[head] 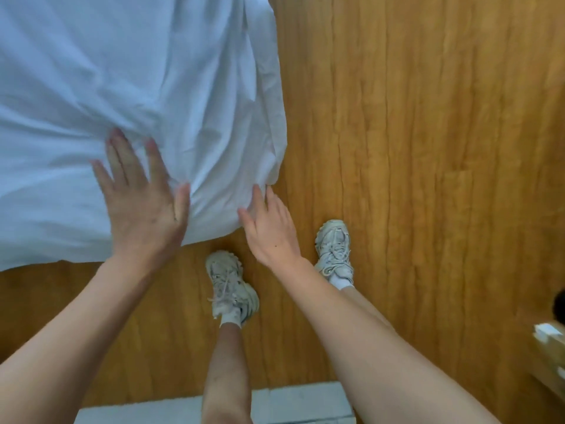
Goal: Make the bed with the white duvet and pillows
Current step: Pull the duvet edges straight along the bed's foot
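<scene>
At the bed's corner, my left hand (143, 203) lay flat, fingers straight, pressing the white duvet (128, 71); my right hand (269, 228), fingers extended, touched its hanging corner, gripping nothing. Wrinkles fanned from both. I judged a hard sideways push could drag the corner onto the wooden floor (428, 148)

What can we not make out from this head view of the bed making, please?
- Pillows: none in view; the duvet runs off the top and left edges.
- Right hand: its fingertips meet the duvet corner; whether they pinch it is unclear, as the hand hides the contact.
- Dark thing and box by the right edge: cut off and blurred.
- Left hand: motion-blurred fingers.
</scene>
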Demonstrator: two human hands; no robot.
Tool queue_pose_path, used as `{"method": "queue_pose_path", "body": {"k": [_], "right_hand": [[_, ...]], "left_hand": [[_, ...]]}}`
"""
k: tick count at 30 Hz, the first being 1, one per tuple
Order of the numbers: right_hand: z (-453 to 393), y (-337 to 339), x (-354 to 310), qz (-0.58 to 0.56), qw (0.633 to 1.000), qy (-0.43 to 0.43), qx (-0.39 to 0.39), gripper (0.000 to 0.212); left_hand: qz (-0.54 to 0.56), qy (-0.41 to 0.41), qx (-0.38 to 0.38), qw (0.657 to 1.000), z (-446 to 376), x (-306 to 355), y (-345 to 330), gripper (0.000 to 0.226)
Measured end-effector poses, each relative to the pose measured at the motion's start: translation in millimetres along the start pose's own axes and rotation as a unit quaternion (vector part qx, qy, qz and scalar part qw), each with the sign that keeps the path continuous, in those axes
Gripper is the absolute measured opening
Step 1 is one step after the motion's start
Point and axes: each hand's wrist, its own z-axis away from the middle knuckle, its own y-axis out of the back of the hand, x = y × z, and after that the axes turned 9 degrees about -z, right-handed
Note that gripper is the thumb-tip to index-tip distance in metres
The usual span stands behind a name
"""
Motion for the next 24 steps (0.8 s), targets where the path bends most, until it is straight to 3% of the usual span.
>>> {"method": "queue_pose_path", "body": {"k": [3,7,9,11,13,15,16,19,22,24], "right_hand": [[16.1,-21.4,-4.0,-0.110,0.994,-0.021,0.013,0.060],[20.5,-54.3,-21.0,-0.337,0.933,-0.110,0.054,0.062],[17.0,-68.3,-31.0,-0.485,0.858,-0.155,0.065,0.069],[11.4,-79.8,-41.4,-0.606,0.770,-0.181,0.084,0.090],[3.4,-86.1,-50.9,-0.722,0.654,-0.196,0.110,0.105],[-8.1,-86.0,-56.5,-0.818,0.524,-0.196,0.137,0.102],[-12.5,-82.3,-59.9,-0.844,0.482,-0.189,0.140,0.099],[-19.8,-73.2,-74.5,-0.873,0.439,-0.182,0.115,0.087],[-20.4,-66.6,-83.2,-0.871,0.437,-0.202,0.096,0.055],[-15.2,-61.8,-84.0,-0.865,0.449,-0.191,0.117,0.049]], "left_hand": [[-0.041,-0.206,0.030,0.977,26.1,-6.1,-9.9,0.066],[-0.077,-0.308,0.049,0.947,41.1,-25.4,-18.8,0.075],[-0.089,-0.329,0.061,0.938,36.9,-37.0,-18.6,0.083],[-0.100,-0.332,0.077,0.935,26.3,-47.9,-17.2,0.088],[-0.102,-0.307,0.105,0.940,13.5,-55.2,-14.4,0.077],[-0.092,-0.278,0.127,0.948,3.8,-59.1,-9.8,0.064],[-0.084,-0.273,0.129,0.950,1.1,-59.4,-7.3,0.061],[-0.057,-0.268,0.130,0.953,-1.7,-57.8,-0.1,0.058],[-0.034,-0.261,0.126,0.957,-1.3,-59.0,6.4,0.059],[-0.016,-0.254,0.113,0.960,-0.5,-58.7,9.4,0.057]]}}
